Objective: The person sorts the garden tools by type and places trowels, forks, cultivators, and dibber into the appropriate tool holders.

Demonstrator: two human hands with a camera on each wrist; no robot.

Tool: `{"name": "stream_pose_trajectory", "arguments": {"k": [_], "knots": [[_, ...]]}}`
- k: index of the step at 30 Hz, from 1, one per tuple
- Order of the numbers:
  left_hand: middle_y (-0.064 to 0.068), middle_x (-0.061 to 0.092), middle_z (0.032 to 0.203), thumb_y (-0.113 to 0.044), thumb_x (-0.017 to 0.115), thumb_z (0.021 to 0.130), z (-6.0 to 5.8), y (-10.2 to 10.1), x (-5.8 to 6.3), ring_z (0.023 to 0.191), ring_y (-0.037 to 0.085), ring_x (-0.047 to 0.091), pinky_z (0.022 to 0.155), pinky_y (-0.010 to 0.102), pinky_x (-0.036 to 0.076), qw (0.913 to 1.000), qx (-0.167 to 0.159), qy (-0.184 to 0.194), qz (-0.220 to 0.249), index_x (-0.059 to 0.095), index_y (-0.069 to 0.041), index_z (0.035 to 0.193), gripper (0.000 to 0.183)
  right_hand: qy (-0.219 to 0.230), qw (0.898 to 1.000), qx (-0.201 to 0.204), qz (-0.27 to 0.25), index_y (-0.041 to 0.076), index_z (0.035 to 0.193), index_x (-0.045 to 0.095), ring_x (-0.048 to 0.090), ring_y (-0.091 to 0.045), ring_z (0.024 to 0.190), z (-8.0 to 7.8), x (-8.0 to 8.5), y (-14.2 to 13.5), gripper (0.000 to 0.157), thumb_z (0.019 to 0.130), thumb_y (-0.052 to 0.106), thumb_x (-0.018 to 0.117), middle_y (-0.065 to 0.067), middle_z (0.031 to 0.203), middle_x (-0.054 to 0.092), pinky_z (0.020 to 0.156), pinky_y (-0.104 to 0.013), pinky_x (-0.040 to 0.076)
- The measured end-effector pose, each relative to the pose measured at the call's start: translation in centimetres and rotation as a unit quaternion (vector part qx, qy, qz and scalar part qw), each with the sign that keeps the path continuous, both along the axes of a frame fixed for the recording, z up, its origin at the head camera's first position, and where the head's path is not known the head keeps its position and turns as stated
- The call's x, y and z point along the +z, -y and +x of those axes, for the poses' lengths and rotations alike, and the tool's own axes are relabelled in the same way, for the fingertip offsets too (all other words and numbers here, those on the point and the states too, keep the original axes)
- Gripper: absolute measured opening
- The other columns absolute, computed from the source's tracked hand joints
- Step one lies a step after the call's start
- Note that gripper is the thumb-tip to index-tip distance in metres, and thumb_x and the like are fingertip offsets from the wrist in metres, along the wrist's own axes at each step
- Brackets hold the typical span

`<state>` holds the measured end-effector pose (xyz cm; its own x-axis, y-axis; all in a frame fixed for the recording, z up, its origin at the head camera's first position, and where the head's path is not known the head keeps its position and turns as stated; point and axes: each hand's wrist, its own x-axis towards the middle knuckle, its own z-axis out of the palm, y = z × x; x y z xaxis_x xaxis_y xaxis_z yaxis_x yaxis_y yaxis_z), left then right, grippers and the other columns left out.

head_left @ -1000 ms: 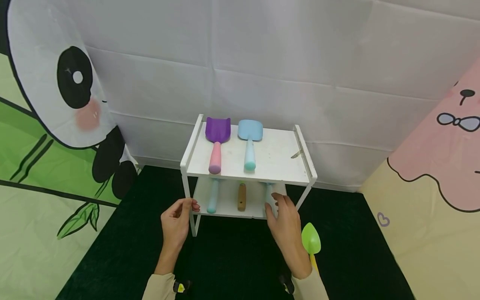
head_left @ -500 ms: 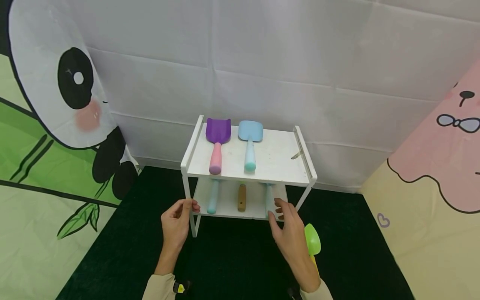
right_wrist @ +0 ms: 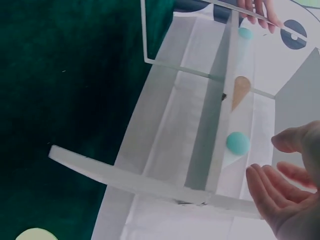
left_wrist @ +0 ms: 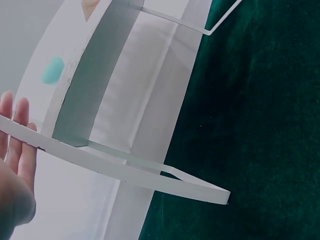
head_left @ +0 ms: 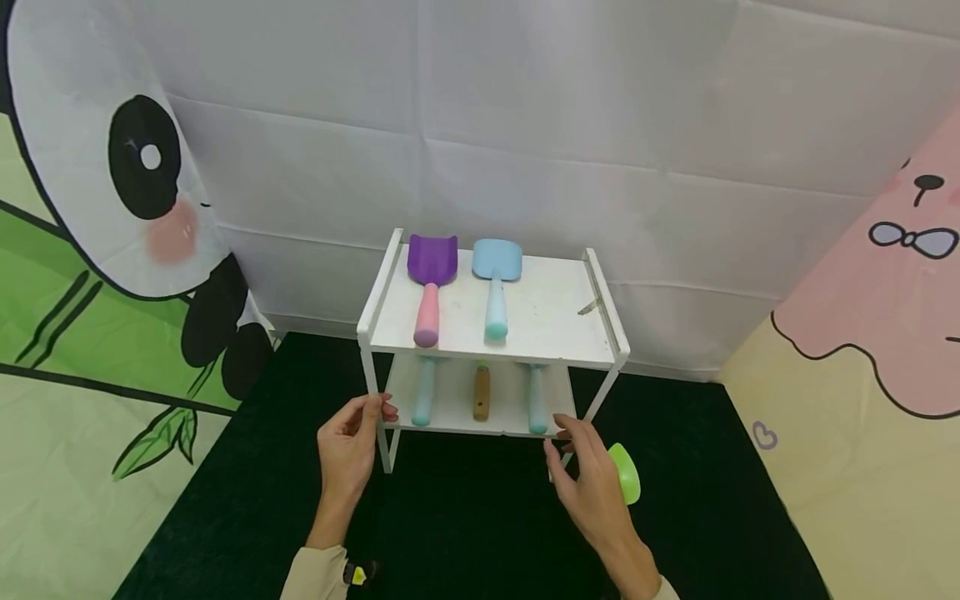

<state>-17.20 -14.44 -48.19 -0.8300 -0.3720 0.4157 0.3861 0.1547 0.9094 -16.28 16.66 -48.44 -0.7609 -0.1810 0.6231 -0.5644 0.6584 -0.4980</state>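
A white two-tier shelf (head_left: 555, 312) stands against the back wall. My left hand (head_left: 347, 442) holds its left front leg, fingers (left_wrist: 21, 125) behind the leg in the left wrist view. My right hand (head_left: 598, 492) is beside the right front leg, thumb and fingers apart, with nothing in its grasp. Nearest to it on the lower tier is a handle with a light-blue end (head_left: 537, 404). Left of that lie a wooden handle (head_left: 482, 393) and another light-blue handle (head_left: 424, 396); their far ends are hidden under the top tier.
On the top tier lie a purple toy shovel (head_left: 432, 262) with a pink handle and a light-blue shovel (head_left: 497, 262). A green trowel (head_left: 626, 475) rests on the dark green cloth (head_left: 465, 517), partly behind my right hand. Printed cloth walls enclose both sides.
My right hand has drawn away from the right-hand light-blue handle, back and to the right, baring that handle and covering more of the green trowel. My left hand stays at the leg.
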Motion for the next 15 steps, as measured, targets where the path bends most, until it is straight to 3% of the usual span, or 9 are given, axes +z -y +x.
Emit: {"name": "stream_pose_trajectory", "arguments": {"k": [15], "knots": [[0.021,0.074,0.09,-0.008,0.058,0.106,0.2,0.0,0.2,0.078,0.011,0.071,0.081,0.019,0.056,1.0,0.001,-0.002,0.009,0.072,0.007,0.098,0.022,0.018,1.0,-0.004,0.01,0.002,0.13,0.06,0.064,-0.017,0.101,1.1,-1.8,-2.2,0.051,0.084,-0.006,0.081,-0.011,0.12,0.062,0.079,-0.033,0.06]]}}
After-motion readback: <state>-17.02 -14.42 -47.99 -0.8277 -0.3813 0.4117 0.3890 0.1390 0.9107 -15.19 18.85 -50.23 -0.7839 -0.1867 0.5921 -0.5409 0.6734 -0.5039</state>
